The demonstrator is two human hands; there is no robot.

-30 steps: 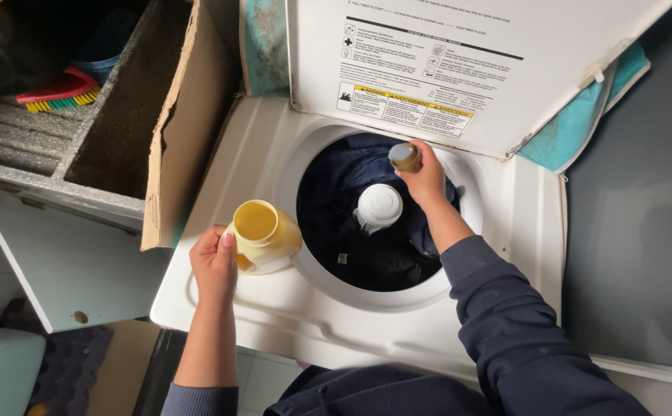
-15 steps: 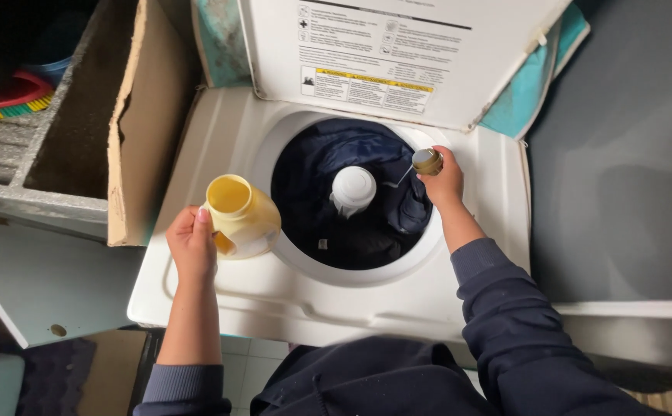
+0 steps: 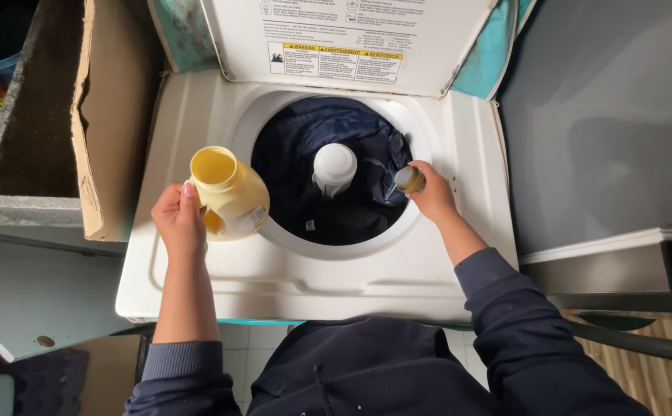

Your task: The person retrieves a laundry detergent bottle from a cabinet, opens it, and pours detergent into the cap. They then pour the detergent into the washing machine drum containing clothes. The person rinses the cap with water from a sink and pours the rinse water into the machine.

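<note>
Yellow jug (image 3: pixel 230 194) stands on the washer (image 3: pixel 220 277) top at the left edge of the drum opening, my left hand (image 3: pixel 175 223) closed around its handle. My right hand (image 3: pixel 430 194) pinches a small cap (image 3: pixel 409 179) tilted over dark clothes (image 3: pixel 336 127) at the right rim. I think the open jug may tip and spill if my grip slips.

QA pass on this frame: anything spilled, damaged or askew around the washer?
No spill shows. The cardboard box left of the washer has a torn, ragged flap. The yellow bottle in the left hand stands open on the washer top.
</note>
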